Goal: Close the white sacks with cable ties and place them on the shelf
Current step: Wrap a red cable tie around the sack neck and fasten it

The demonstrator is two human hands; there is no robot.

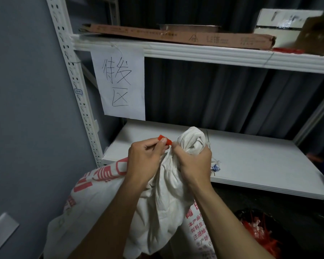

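We are cinching the sack (pixel 157 212). Our left hand (pixel 146 157) is pinching the red tie (pixel 165 140) between thumb and curled forefinger. Our right hand (pixel 195 163) is wrapping its fingers tight round the bunched neck (pixel 192 139), just under the twisted knob of cloth. The sack is standing low in front of us, its neck rising before the front edge of the lower shelf (pixel 251 161), and it is not yet on the shelf.

To do this well, we are judging that the right hand should be squeezing the gather narrow while the left is drawing the tie straight away from the neck. That way the loop is biting in under the knob rather than slipping over it. We cannot tell how snug the loop is, because the hands are hiding it.

Around us, a paper sign (pixel 120 83) is hanging from the upper board at the left, and a flat carton (pixel 176 35) is lying on that board. A dark bin (pixel 260 232) holding red ties is sitting at the lower right, near the sack. A small white-and-blue scrap (pixel 215 166) is lying on the shelf just beside the right hand. For the lift, the sign and the post (pixel 77 90) at the left are narrowing the way in, so we are favouring the middle of the shelf.
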